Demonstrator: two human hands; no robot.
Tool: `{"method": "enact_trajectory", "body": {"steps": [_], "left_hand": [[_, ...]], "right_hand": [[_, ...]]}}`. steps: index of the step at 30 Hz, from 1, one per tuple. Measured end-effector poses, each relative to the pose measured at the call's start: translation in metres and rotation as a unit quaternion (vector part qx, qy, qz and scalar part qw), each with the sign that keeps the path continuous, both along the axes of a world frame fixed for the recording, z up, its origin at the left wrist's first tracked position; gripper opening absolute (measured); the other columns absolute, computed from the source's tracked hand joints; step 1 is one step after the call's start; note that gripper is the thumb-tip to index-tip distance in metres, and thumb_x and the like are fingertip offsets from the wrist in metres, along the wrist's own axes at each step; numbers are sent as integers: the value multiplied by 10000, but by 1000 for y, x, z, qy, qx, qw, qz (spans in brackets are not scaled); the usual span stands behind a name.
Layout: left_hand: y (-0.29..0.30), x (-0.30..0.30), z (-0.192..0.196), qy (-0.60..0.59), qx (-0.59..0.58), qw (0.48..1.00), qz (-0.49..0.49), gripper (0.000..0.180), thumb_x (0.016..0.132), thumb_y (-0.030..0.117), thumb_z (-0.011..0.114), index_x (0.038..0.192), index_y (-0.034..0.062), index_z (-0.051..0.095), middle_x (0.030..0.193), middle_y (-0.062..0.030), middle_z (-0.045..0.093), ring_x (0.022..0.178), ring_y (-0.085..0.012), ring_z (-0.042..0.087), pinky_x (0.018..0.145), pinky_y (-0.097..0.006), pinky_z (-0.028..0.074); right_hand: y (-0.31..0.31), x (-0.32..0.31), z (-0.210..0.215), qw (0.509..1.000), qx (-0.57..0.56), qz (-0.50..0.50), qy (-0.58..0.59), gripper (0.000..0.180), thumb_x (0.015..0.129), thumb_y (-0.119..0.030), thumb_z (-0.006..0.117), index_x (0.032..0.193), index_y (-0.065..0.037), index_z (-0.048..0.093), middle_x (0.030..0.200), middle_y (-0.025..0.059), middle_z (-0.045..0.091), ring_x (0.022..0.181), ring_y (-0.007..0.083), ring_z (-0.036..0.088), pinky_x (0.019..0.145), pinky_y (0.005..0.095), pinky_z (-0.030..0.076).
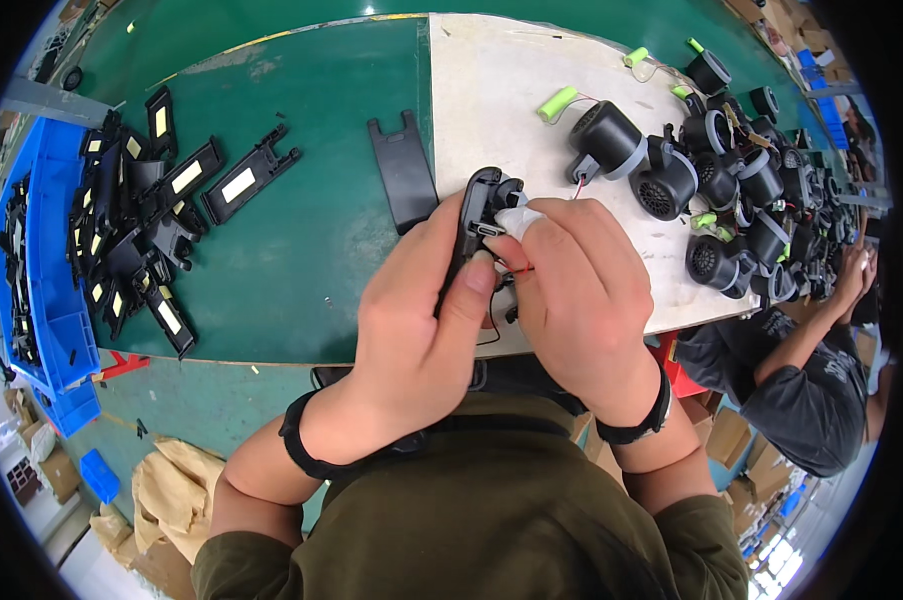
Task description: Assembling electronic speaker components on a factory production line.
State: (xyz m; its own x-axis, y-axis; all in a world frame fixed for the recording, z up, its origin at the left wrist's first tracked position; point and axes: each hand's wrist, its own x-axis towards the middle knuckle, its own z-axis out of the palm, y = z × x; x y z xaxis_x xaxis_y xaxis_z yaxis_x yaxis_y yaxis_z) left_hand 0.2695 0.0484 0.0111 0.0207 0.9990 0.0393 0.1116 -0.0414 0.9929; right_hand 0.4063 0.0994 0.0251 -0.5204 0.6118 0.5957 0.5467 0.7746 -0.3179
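My left hand [417,300] is closed around a long black plastic housing [484,195], held tilted above the table's near edge, its thumb on the near side. My right hand [587,290] is pinched against the housing's open side. At those fingertips is a soft white piece [517,220]; whether it is cloth or a finger cover I cannot tell. A red wire [520,268] shows beneath the right fingers, and a thin black wire [496,325] hangs below. Just beyond my left hand lies a flat black cover [404,170].
Black covers with pale pads [239,186] are heaped at left, beside a blue bin [47,260]. Several round black motor-like units [607,140] with green batteries [557,103] crowd the white board [502,100] at right. Another person [792,380] works at the far right.
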Motion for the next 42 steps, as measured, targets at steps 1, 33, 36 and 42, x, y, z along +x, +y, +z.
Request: {"method": "enact_trajectory", "body": {"steps": [1, 33, 36, 42], "left_hand": [[1, 0, -4, 52, 57, 997, 7, 392, 932, 120, 409, 1271, -74, 380, 1010, -93, 544, 799, -135, 549, 620, -231, 478], [-7, 2, 3, 44, -8, 998, -35, 386, 928, 142, 417, 1243, -81, 411, 911, -92, 587, 703, -116, 549, 577, -228, 462], [-7, 3, 3, 113, 56, 992, -18, 367, 920, 127, 424, 1216, -91, 432, 869, -95, 586, 621, -111, 523, 559, -230, 435], [-6, 4, 16, 163, 77, 984, -13, 360, 833, -15, 487, 1181, -98, 445, 827, -178, 542, 668, -295, 523, 607, -306, 441]], "right_hand": [[-2, -1, 3, 1000, -8, -11, 8, 190, 619, 6, 679, 764, 20, 557, 762, 123, 564, 644, 264, 543, 543, 318, 455], [4, 22, 5, 996, -55, 71, 10, 182, 578, 18, 612, 741, 5, 532, 701, 86, 549, 590, 232, 536, 505, 305, 453], [1, 22, 6, 996, -62, 68, 5, 207, 575, 16, 609, 771, 13, 542, 717, 93, 557, 599, 234, 540, 507, 308, 457], [0, 20, 19, 997, -56, 52, -22, 180, 552, 86, 647, 651, 22, 510, 676, 143, 572, 607, 287, 572, 521, 304, 469]]}}
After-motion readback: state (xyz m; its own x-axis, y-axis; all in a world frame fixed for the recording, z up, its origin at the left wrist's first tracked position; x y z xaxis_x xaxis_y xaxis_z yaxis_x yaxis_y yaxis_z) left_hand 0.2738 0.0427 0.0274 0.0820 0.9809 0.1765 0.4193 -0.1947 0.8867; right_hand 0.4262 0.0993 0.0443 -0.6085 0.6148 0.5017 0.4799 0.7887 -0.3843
